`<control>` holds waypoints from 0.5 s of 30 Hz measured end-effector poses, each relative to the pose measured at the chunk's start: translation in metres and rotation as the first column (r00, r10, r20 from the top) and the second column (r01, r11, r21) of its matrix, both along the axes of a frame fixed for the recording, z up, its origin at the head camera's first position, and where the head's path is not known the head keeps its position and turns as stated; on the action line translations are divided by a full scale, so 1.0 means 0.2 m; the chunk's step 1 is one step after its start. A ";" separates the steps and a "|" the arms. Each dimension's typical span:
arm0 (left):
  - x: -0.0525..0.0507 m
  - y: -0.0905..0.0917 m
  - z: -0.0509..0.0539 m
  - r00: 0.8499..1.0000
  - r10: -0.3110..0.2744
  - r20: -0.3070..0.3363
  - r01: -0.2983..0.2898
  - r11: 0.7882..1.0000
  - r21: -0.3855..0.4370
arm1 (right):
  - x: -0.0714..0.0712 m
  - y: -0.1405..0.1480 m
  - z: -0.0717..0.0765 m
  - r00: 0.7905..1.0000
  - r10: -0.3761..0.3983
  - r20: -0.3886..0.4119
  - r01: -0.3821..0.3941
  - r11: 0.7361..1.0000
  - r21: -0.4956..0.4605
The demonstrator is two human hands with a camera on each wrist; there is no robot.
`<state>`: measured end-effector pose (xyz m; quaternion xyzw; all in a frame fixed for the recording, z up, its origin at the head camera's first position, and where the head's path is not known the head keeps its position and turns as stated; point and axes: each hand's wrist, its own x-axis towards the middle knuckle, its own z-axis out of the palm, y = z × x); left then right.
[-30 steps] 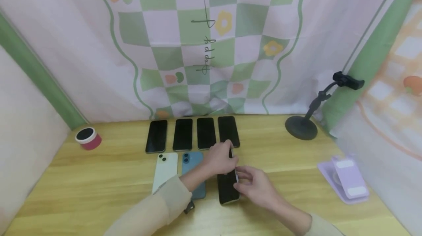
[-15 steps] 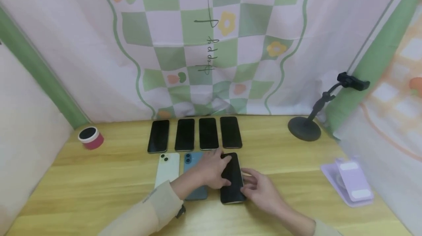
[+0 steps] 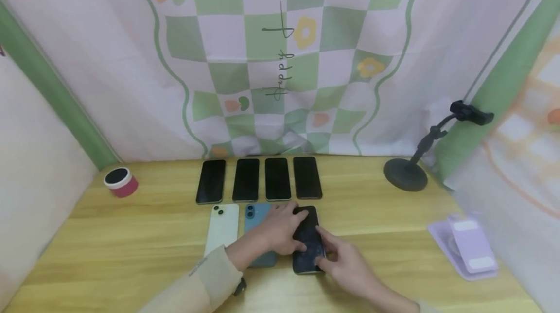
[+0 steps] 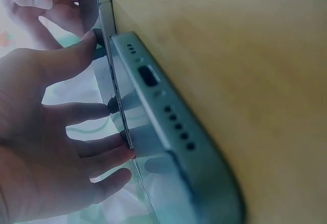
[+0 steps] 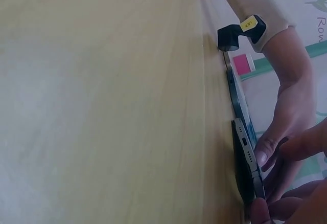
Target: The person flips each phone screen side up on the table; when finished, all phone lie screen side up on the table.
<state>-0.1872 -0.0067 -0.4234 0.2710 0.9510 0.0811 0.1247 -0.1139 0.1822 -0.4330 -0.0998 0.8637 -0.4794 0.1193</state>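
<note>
In the head view a dark-screened phone [image 3: 307,251] lies face up at the right of the front row. My left hand [image 3: 280,228] reaches over the blue phone [image 3: 264,260], thumb and fingertips resting on the dark phone's left part. The left wrist view shows that hand [image 4: 46,132] with spread, nearly straight fingers, close to the blue phone's port end [image 4: 173,127]. My right hand [image 3: 345,262] grips the dark phone's right edge between thumb and fingers. In the right wrist view, its fingers [image 5: 301,203] are beside the phone's port end [image 5: 244,144].
Several dark phones [image 3: 277,179] stand in a back row. A pale phone [image 3: 223,230] lies left of the blue one. A pink jar [image 3: 122,184] is at the far left, a black stand [image 3: 405,174] at the back right, and a lilac holder [image 3: 472,247] at the right.
The left hand has shifted left and down from the dark phone's upper end. The right thumb now overlaps the screen's lower right, and its index finger touches the phone's edge higher up.
</note>
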 end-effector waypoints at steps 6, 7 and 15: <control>0.01 0.01 0.01 1.000 0.006 0.002 -0.006 1.000 -0.011 | 0.01 -0.01 0.00 0.999 0.035 -0.001 -0.035 0.999 -0.001; 0.01 0.01 0.01 1.000 0.007 0.003 -0.007 1.000 -0.012 | 0.01 -0.01 0.00 0.999 0.039 -0.007 -0.039 0.999 0.008; 0.01 0.01 0.01 1.000 0.006 -0.003 -0.006 0.999 -0.034 | 0.04 -0.05 0.00 0.999 -0.025 -0.030 0.029 0.990 0.138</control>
